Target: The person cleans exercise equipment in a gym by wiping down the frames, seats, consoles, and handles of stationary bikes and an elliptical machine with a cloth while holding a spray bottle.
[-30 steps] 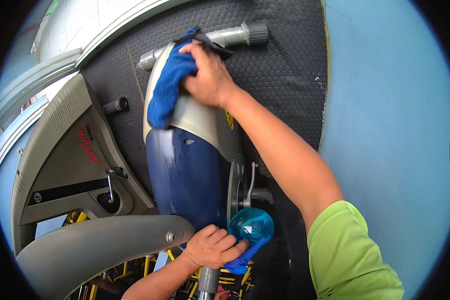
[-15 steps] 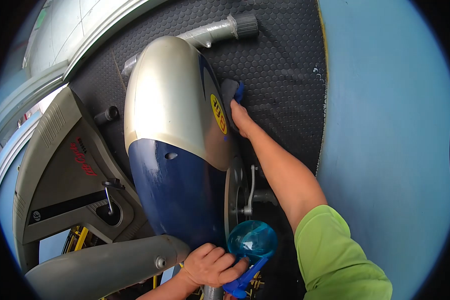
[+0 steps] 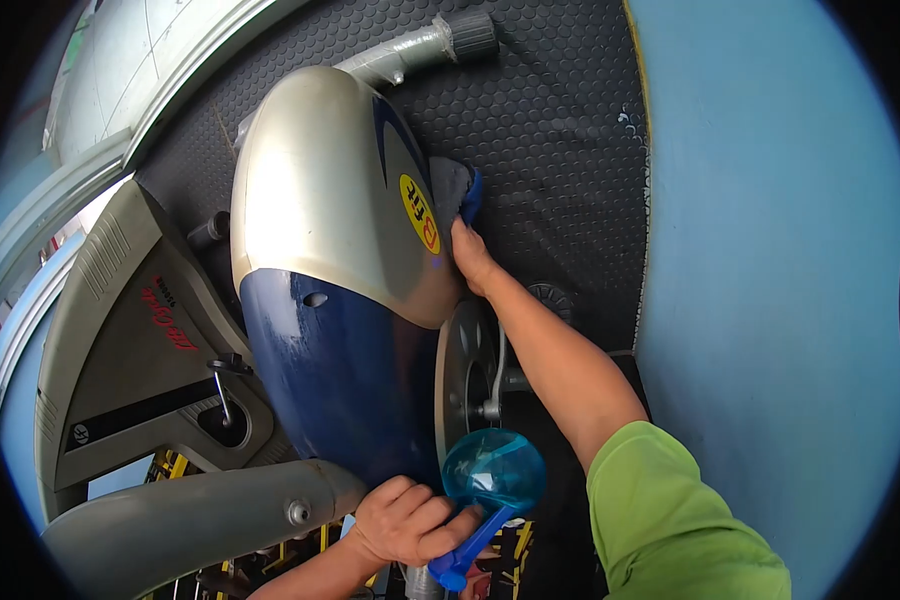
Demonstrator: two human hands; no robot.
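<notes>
Because the cloth [image 3: 450,185] seems soft, the right hand [image 3: 473,258] grips its end. The left hand [image 3: 410,520] clasps the bottle [image 3: 495,468] near its neck.

The glossy exercise bike shell [image 3: 305,210] stood there, silver at its far end and navy nearer me, a yellow oval badge [image 3: 419,214] on its flank. Just beside that flank hung a bunched grey-and-blue cloth [image 3: 449,186]. By the navy end, a round, translucent blue spray bottle [image 3: 495,468] pointed its blue trigger head [image 3: 454,574] away from the shell.
</notes>
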